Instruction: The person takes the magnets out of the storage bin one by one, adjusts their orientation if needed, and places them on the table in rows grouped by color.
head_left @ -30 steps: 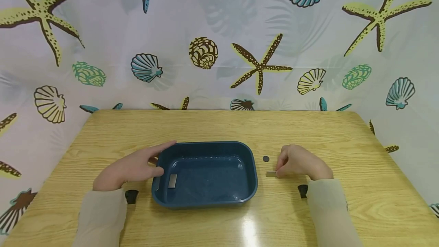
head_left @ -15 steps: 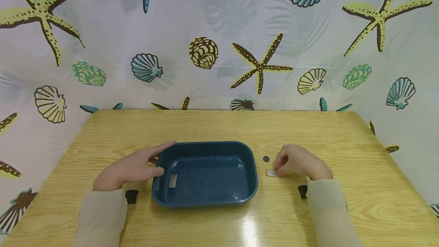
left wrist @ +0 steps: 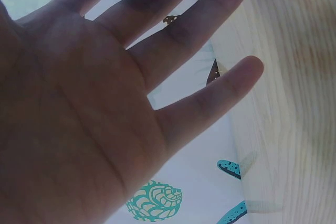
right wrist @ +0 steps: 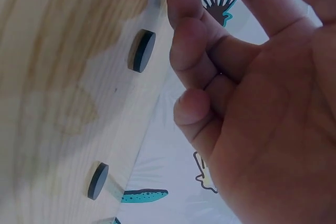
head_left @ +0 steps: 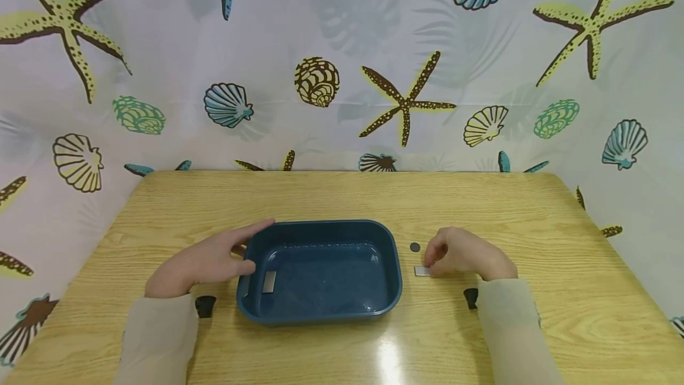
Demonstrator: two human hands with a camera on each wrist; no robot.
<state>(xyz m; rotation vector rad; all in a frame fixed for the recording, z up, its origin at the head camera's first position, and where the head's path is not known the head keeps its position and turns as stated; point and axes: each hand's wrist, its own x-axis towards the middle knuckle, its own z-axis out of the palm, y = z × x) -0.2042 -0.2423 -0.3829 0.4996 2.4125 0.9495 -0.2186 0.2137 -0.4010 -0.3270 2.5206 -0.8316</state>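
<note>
In the head view a blue plastic tray [head_left: 320, 315] stands on the table. My left hand [head_left: 205, 260] rests at the tray's left end, fingers along the rim and thumb over the wall; in the left wrist view its fingers are straight and spread. My right hand [head_left: 465, 251] pinches the end of a small silver rectangular plate [head_left: 421, 271] right of the tray, close over the table. The other fingers curl toward the palm, and the plate's right end is hidden under the fingertips. A second silver plate [head_left: 269, 282] lies inside the tray at the left.
A dark round disc [head_left: 414, 247] lies between the tray and the right hand. The right wrist view shows two such discs, a nearer disc [right wrist: 142, 51] and a farther disc [right wrist: 98, 181]. A shell-patterned cloth [head_left: 342, 129] hangs behind the wooden table [head_left: 342, 195].
The silver plate at the right hand's fingertips has turned from edge-on to showing its broad light face. The right index finger has shifted slightly left. The left hand and tray have not moved.
</note>
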